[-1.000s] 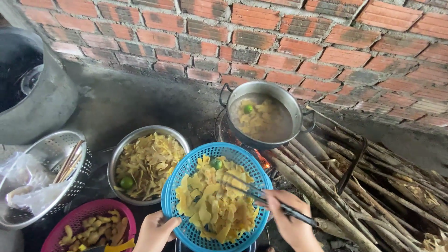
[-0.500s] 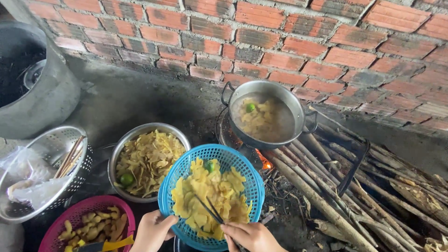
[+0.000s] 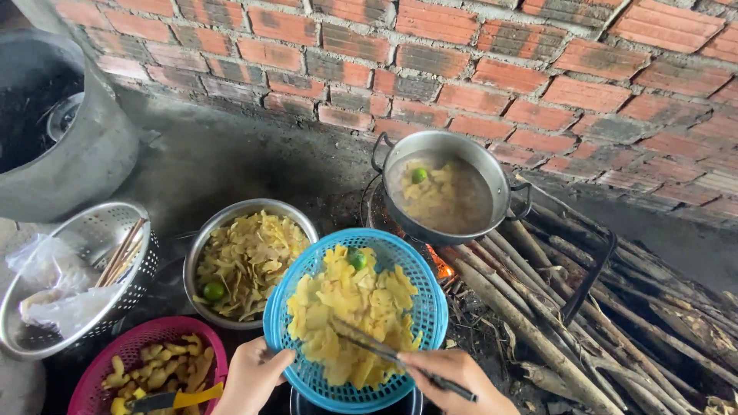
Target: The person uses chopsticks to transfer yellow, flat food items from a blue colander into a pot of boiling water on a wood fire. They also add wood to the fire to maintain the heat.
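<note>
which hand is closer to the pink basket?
Left. Left hand grips the blue basket rim beside the pink basket; right hand holds chopsticks farther right.

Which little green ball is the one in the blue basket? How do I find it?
Start at the brick wall, then come down past the pot to the blue basket. The lime sits on the yellow slices near the basket's far rim; it alone lies in plastic mesh.

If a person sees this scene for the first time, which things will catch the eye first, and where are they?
The round blue plastic basket of pale yellow slices stands out at bottom centre: the left hand grips its rim and the right hand works dark chopsticks in the slices. Behind it, a metal pot with slices and a green lime sits over a wood fire by the red brick wall.
</note>
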